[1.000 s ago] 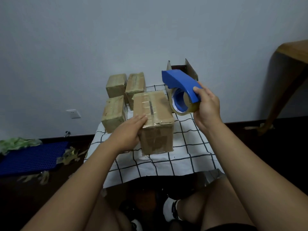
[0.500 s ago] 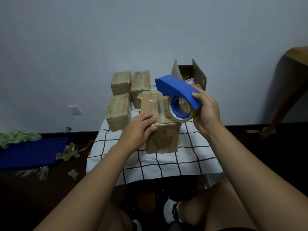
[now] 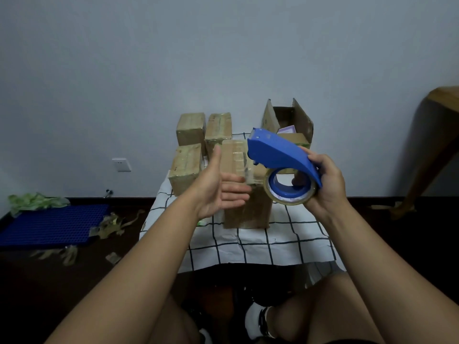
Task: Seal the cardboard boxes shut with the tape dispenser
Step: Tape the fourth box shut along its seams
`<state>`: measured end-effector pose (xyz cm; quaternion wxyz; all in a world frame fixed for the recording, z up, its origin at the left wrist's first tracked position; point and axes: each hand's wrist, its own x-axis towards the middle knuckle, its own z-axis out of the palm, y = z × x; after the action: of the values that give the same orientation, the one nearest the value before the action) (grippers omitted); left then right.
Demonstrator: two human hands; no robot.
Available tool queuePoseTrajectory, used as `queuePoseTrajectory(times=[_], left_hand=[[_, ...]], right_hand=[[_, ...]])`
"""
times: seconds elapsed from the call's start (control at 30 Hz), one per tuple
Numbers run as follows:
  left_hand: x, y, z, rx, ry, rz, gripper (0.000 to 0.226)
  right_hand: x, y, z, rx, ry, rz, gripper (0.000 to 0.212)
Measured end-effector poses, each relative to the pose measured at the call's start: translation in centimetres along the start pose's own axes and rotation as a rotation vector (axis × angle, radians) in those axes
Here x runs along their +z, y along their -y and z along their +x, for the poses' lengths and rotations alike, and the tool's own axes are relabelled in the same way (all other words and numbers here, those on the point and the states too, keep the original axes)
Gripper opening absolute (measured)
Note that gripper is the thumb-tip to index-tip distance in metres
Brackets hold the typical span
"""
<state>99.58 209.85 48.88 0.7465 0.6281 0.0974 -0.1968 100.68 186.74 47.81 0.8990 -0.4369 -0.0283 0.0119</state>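
Fingers of our right hand (image 3: 325, 184) curl around the blue tape dispenser (image 3: 280, 157), just right of the middle of the frame. Our left hand (image 3: 218, 184) is spread flat, palm up, beside the tall box (image 3: 246, 184) in the middle. We cannot tell if it touches the box. A clear bit of tape seems to hang between the dispenser's front and the box, but it is hard to see.

We think we are in the middle of taping this box. Next we need to press the tape down on the top seam and pull the dispenser along it, while the left hand holds the box still.

Farther back, three small closed boxes (image 3: 191, 130) sit close together on the checked cloth (image 3: 248, 247). An open box (image 3: 290, 120) stands behind the dispenser with its flaps up. Close boxes leave little room. At lower left, a blue mat (image 3: 49, 224) and tape scraps (image 3: 111, 224) lie on the floor.
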Motion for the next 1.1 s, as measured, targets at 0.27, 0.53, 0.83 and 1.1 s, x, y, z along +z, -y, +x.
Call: queuePoseTrajectory(times=[0.27,0.53,0.83,1.1], left_hand=[[1.1,-0.6,-2.4,0.222,0.068,-0.245,0.013],[0.8,-0.9,-3.3,0.308,-0.113,0.100,0.015],[0.7,0.6,-2.7,0.409,-0.348,0.298,0.026],[-3.2,0.0,-2.2,0.421,-0.583,0.349,0.034]], right_hand=[[0.3,1.0,-2.2,-0.013,0.065,-0.029,0.028],[0.4,1.6,-3.4,-0.072,0.083,-0.186,0.028],[0.0,0.7,-4.5,-0.094,0.122,-0.420,0.019],[-4.2,4.5,-3.7,-0.113,0.015,-0.622,0.022]])
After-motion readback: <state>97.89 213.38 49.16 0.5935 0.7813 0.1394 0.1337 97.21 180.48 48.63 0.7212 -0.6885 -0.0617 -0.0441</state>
